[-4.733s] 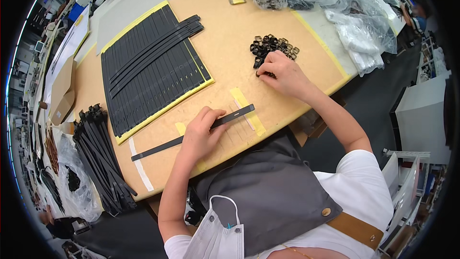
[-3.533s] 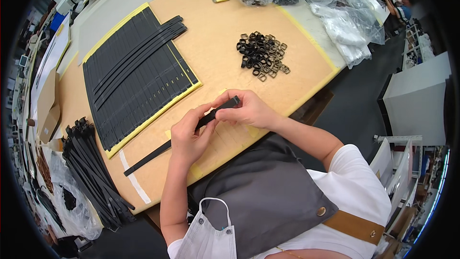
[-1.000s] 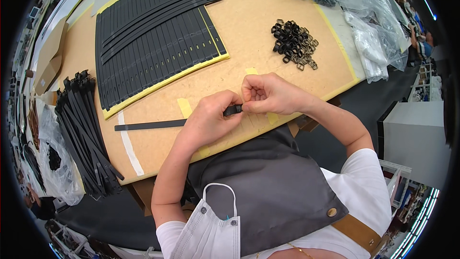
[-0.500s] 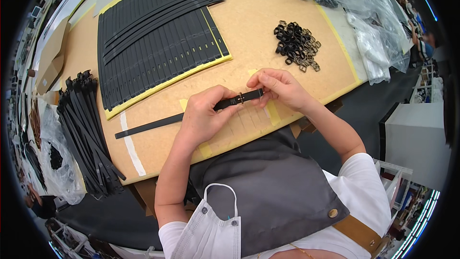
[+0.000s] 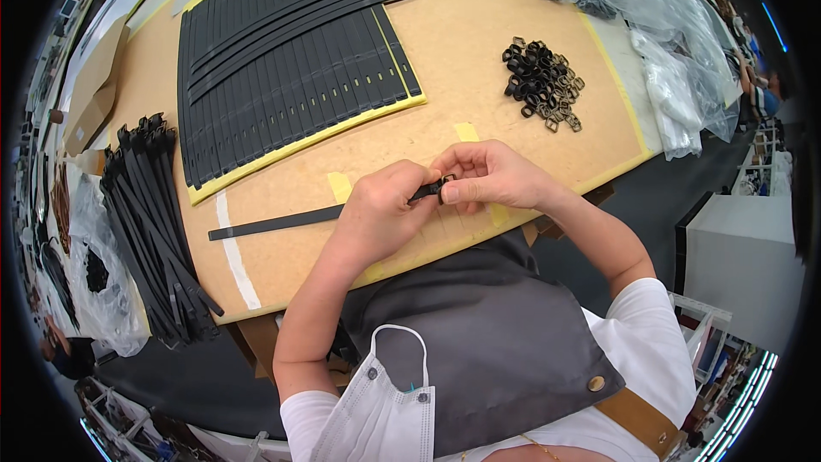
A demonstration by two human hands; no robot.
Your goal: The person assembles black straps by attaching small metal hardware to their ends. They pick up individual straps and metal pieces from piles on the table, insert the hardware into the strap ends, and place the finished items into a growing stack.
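A long, narrow black strap lies slantwise over the near part of the table, its free tail toward the left. My left hand is closed on it near its right end, with fingers and thumb pinching it. At that end sits a small dark metal buckle, between my two hands. My right hand grips the buckle end, thumb pressed at the front and fingers curled behind. The strap's tip is hidden by my right fingers.
A yellow-edged board holds rows of black straps, with several loose straps across them. Left of it hangs a bundle of black straps. A pile of buckles and black loops lies to the right, clear plastic bags beyond.
My right hand has moved left and closed at the buckle. The strap's tip, which stuck out past the buckle, is now out of sight. The view has shifted slightly.
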